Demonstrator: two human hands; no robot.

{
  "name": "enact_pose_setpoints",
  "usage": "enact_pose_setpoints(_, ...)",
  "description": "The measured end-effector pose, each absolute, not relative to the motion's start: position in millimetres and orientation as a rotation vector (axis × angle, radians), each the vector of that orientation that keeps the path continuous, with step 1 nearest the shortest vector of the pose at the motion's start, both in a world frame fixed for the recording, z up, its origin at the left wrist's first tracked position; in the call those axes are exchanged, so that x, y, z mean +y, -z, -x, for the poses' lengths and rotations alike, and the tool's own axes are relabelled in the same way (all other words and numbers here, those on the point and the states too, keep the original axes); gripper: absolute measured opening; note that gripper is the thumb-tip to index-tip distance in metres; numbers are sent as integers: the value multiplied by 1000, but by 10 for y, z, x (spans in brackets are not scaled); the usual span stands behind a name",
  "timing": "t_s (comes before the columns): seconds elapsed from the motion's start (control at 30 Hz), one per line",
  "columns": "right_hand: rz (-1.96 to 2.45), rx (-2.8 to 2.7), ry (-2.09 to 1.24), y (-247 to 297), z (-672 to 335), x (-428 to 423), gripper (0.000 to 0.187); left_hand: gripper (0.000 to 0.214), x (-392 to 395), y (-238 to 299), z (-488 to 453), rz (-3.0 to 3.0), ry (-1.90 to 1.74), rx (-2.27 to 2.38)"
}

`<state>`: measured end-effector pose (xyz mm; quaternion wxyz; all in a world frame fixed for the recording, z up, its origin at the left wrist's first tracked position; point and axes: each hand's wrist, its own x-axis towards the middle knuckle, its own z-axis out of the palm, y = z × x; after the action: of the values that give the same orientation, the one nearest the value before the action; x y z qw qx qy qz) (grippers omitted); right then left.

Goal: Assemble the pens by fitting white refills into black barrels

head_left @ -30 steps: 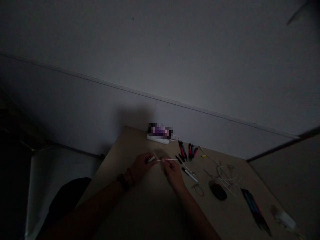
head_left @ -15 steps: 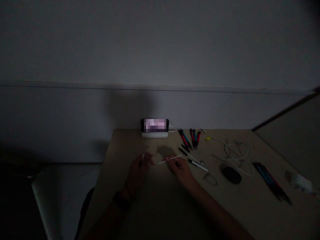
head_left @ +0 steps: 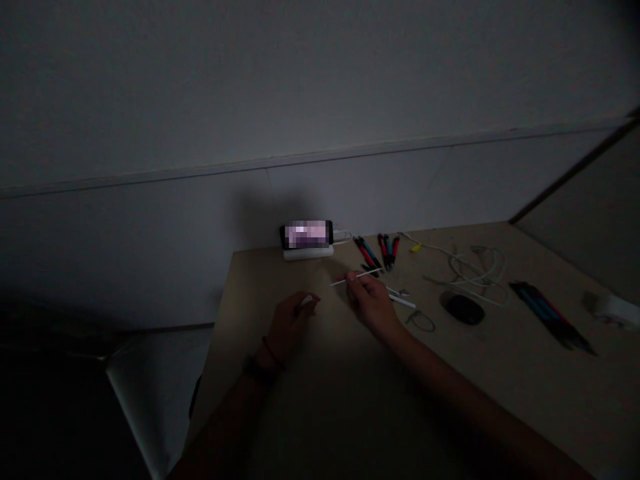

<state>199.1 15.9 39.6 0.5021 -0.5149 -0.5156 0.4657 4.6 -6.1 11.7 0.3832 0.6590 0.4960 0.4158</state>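
Right hand: fingers pinching white stick
Left hand: fingers curled on white piece
Pens: just beyond right fingers

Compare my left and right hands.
The right hand pinches a thin white rod, while the left hand has only a small white piece at its fingertips. The left wrist wears dark bands; the right wrist shows none. The right hand is nearer the pens than the left hand. Both are bare and hold their things above the desk.
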Motion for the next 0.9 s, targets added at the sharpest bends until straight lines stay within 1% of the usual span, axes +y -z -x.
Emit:
enact_pose_setpoints(0.1, 1176, -1352, -1056, -460, -1987, 100, 62, 34, -75, -108, -53, -1765, -1029, 1246)
enact_pose_setpoints(0.27, 1006, -1612, -938, -509, -1936, 8, 50, 33, -76, -115, -63, -1803, -998, 1198)
enact_pose_setpoints(0.47, 980, -1761, -995, -416, -1874, -13, 47, 41, -52, -88, -54, -1845, -912, 1174)
enact_pose_setpoints(0.57, 1063, -1693, -1022, -357, -1855, -9, 36, 44, -44, -69, -47, -1815, -916, 1139)
enact_pose_setpoints(0.6, 1092, -1660, -1043, -346, -1855, -3, 33, 45, -44, -68, -47, -1791, -936, 1138)
enact_pose_setpoints(0.7, 1131, -1589, -1130, -333, -1870, 34, 38, 50, -50, -86, -57, -1642, -1067, 1159)
enact_pose_setpoints(0.8, 1130, -1568, -1161, -325, -1886, 82, 33, 56, -53, -117, -71, -1392, -1242, 1175)
enact_pose_setpoints(0.9, 1145, -1547, -1160, -311, -1882, 118, 29, 58, -45, -136, -78, -1246, -1337, 1156)
